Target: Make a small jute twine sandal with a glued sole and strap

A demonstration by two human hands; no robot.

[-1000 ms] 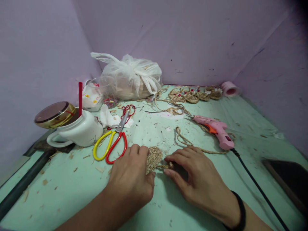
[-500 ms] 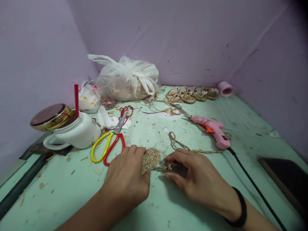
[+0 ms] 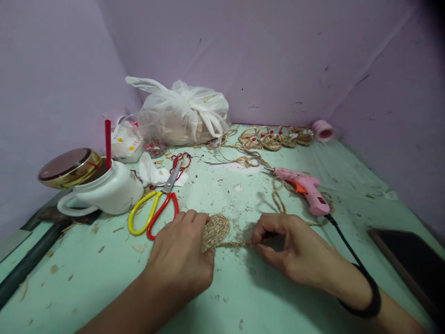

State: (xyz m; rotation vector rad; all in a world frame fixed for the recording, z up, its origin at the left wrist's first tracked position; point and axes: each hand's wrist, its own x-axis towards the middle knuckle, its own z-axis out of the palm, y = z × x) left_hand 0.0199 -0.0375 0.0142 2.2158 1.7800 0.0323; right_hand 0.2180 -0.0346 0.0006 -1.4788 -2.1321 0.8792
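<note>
A flat coiled disc of braided straw cord (image 3: 218, 229) is held at its left side by my left hand (image 3: 182, 253), whose fingers hide part of it. From the disc's lower edge a length of braided cord (image 3: 234, 244) runs right, fairly straight. My right hand (image 3: 295, 253) pinches that cord between thumb and forefinger, a short way from the disc. More cord (image 3: 277, 197) loops behind my right hand toward the pink glue gun (image 3: 301, 185). Scissors (image 3: 163, 199) with one yellow and one red handle lie just beyond my left hand.
A white mug (image 3: 114, 190) with a gold-rimmed round item leaning in it stands left, above a dark-handled hammer (image 3: 38, 257). Behind are a white plastic bag (image 3: 194, 116), finished-looking cord pieces with beads (image 3: 271, 139) and a pink roll (image 3: 325, 131). A phone (image 3: 406, 260) lies right.
My right hand has moved right and closed on the cord, drawing it straighter. The loose loop behind has shifted right. My left hand keeps its hold on the disc.
</note>
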